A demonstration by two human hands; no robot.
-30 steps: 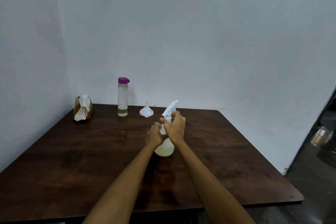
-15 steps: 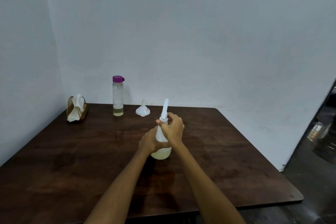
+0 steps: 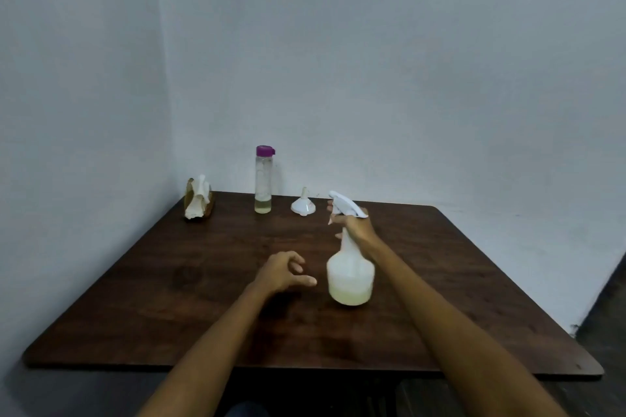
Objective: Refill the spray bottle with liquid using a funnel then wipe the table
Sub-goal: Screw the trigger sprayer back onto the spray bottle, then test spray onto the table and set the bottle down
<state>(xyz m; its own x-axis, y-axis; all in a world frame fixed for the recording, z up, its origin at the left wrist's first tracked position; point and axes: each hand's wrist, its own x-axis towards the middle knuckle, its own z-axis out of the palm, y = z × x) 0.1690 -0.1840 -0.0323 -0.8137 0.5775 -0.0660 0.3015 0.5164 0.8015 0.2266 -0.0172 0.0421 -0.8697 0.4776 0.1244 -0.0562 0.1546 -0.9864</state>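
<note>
Holding spray bottle (image 3: 351, 276) by its thin neck, right hand (image 3: 359, 226) fingers curled round; left hand (image 3: 283, 272) loose, empty. Light, smooth, maybe slippery.

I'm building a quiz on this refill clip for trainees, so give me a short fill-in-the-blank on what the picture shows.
1. The right hand grips the neck of the white plastic spray bottle, while the left hand holds ____.
2. The tall clear bottle at the back has a ____ cap.
3. The small white funnel stands with its spout pointing ____.
4. The dark wooden table bears a tissue holder at its far ____ corner.

Missing words: nothing; purple; up; left
</note>
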